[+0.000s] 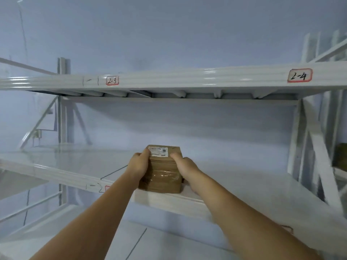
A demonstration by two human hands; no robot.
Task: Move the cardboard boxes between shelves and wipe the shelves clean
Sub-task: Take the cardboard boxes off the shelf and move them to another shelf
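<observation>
- The white shelving (244,184) is seen almost bare — no cloth is in view, so wiping is judged not yet done.
- One taped cardboard box (161,171) is set at the middle shelf's front edge.
- It is gripped by the left hand (138,164) and right hand (185,166), fingers curled round its sides.

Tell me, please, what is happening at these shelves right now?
A person grips a taped cardboard box with both hands, the left hand and the right hand on its sides. The box sits at the front edge of the white middle shelf. The beam above carries labels 2-3 and 2-4. No cloth is in view.
</observation>
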